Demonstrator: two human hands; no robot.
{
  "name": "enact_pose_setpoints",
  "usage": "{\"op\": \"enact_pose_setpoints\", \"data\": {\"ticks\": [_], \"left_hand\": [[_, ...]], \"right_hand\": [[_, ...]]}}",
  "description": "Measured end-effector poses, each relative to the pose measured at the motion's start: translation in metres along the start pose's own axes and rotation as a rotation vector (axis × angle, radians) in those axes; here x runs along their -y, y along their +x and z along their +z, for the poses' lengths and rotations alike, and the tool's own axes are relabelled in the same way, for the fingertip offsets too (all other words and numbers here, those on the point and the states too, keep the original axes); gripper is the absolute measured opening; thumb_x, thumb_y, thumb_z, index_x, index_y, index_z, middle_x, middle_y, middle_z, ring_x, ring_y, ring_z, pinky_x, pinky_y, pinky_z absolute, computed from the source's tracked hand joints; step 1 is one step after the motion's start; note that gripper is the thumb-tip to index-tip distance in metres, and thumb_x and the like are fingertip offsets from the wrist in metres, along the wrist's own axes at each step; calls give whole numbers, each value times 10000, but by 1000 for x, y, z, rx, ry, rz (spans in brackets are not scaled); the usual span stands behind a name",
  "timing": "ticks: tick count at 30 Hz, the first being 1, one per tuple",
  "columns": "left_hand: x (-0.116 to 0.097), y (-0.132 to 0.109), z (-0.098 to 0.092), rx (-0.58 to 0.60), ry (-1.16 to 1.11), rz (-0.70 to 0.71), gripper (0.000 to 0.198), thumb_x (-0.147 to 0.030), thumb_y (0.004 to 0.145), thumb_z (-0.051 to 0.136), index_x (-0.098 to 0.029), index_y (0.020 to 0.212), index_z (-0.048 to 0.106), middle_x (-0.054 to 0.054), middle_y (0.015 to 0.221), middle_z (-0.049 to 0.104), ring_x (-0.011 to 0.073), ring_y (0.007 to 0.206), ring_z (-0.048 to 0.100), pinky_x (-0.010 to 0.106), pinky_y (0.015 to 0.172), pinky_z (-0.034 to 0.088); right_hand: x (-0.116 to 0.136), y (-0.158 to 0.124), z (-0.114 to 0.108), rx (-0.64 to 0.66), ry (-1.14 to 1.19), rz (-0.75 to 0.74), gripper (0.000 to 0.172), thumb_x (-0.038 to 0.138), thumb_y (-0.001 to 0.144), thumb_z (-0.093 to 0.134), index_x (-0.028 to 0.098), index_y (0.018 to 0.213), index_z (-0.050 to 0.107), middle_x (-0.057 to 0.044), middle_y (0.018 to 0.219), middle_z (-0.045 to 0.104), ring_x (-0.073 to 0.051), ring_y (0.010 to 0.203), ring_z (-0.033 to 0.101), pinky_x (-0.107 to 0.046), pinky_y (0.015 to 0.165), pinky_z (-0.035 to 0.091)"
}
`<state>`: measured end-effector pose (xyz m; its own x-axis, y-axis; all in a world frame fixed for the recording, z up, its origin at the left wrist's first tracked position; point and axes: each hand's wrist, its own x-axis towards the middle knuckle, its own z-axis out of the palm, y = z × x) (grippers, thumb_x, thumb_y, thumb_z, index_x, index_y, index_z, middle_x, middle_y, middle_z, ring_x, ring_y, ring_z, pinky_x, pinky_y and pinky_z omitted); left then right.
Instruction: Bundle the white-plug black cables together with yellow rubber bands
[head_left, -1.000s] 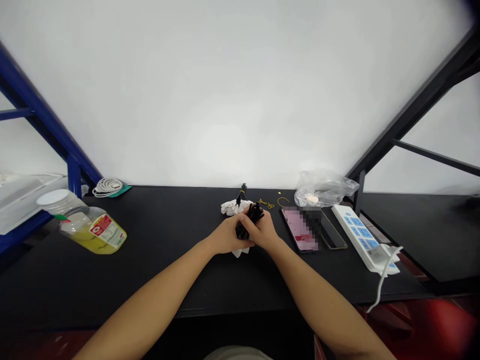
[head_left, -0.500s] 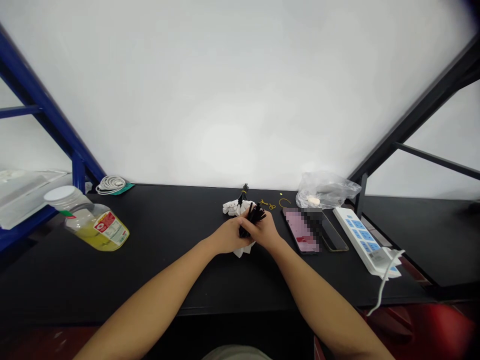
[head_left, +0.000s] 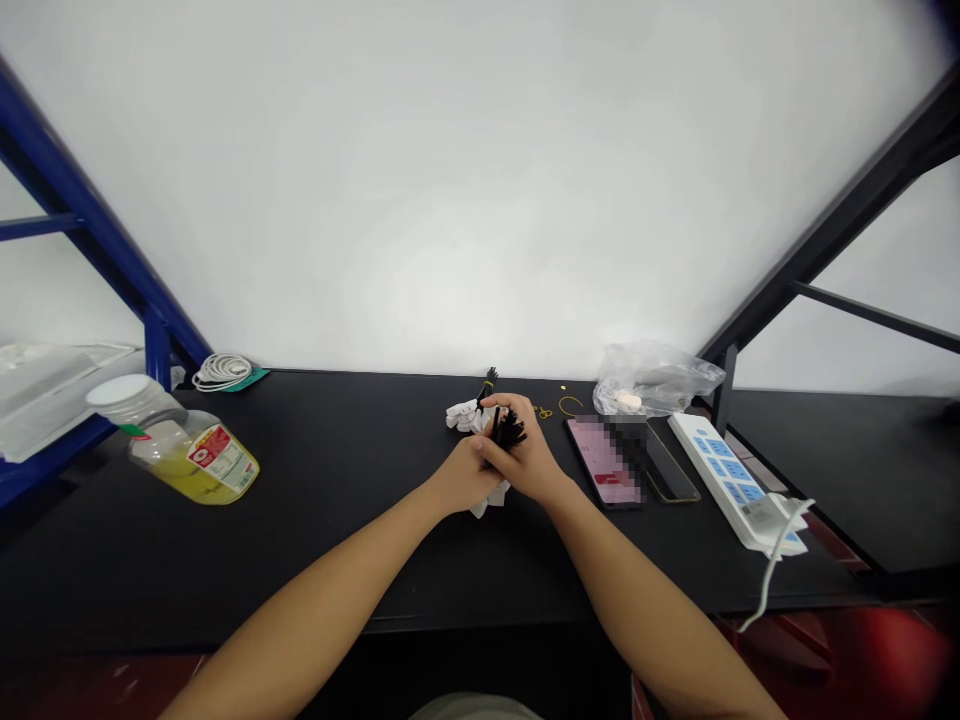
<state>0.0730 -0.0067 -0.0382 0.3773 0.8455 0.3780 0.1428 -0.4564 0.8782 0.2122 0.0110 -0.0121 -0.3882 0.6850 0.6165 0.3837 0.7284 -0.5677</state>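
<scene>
My left hand (head_left: 466,474) and my right hand (head_left: 537,462) are closed together around a bundle of thin black strips (head_left: 511,430). The strips' loose black ends stick up between my hands. White tag-like ends (head_left: 491,500) show below my left hand and seem to belong to this bundle. Just beyond my hands lies a second bundle (head_left: 461,415) with white tag-like ends, its black strips (head_left: 489,382) tied by a yellow band. My fingers hide much of the held bundle.
Yellow rubber bands (head_left: 570,406) lie behind my right hand. Rightward are two phones (head_left: 604,465) (head_left: 673,470), a clear plastic bag (head_left: 660,380) and a white power strip (head_left: 720,470). A jar of yellow liquid (head_left: 196,455) and a coiled white cable (head_left: 223,371) are on the left.
My right hand's fingers have lifted and curled over the far side of the held strips. The strips have shifted a little and stand closer together between my hands.
</scene>
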Motion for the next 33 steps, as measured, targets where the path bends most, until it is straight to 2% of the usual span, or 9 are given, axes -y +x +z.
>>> {"op": "enact_pose_setpoints", "data": {"ticks": [2,5,8,11,13,17,22,29,33], "left_hand": [[2,0,1,2,15,46,534,-40,789,489,-189,1296,564,77,1181,700,207,1082,666,390,979,539],[4,1,0,24,55,67,479,-45,802,469,-184,1240,604,80,1183,701,203,1109,655,392,1015,517],[2,0,-6,21,72,14,413,-44,784,496,-176,1151,631,72,1074,725,186,983,684,343,904,559],[-3,0,-12,8,110,-29,284,-60,750,561,-179,996,641,49,943,718,169,832,675,306,769,568],[-8,0,-14,8,105,-25,231,-68,748,575,-182,940,631,45,936,707,167,831,667,300,756,565],[-12,0,-9,-12,4,-2,267,-56,771,539,-192,988,613,54,1026,700,170,912,665,322,828,566],[-8,-1,0,-63,-51,33,334,-51,789,482,-208,1060,597,48,1074,691,171,1002,654,355,929,539],[-5,-4,-3,-118,94,-19,251,-106,792,498,-194,992,622,53,1001,699,195,888,648,354,821,531],[-10,-4,-9,-89,181,-44,208,-159,814,520,-213,979,636,31,967,713,201,881,665,337,804,528]], "right_hand": [[1,0,-1,38,48,19,174,261,873,647,242,1035,586,-91,1170,607,-267,1120,538,-468,994,425],[2,-1,1,62,115,45,199,246,904,605,244,1100,568,-81,1135,615,-254,1103,555,-454,974,441],[2,-2,3,61,130,57,219,243,920,580,243,1136,547,-85,1154,598,-248,1106,553,-452,972,446],[5,-1,3,80,89,15,83,258,928,578,237,1004,554,-89,1211,571,-252,1140,524,-471,1008,421],[9,0,1,104,53,-24,57,265,928,584,231,909,543,-88,1241,557,-258,1167,501,-484,1030,400],[13,2,-4,136,16,-46,76,260,922,597,228,883,541,-91,1263,544,-266,1206,472,-498,1057,379],[12,1,-6,140,71,-9,58,266,930,585,233,972,561,-93,1258,546,-256,1200,489,-475,1045,406],[11,0,-1,129,110,-22,73,300,932,599,236,926,564,-82,1257,556,-252,1170,510,-465,1038,414],[12,-1,1,118,123,-6,109,337,921,623,236,902,585,-84,1223,575,-256,1153,527,-470,1035,422]]}}
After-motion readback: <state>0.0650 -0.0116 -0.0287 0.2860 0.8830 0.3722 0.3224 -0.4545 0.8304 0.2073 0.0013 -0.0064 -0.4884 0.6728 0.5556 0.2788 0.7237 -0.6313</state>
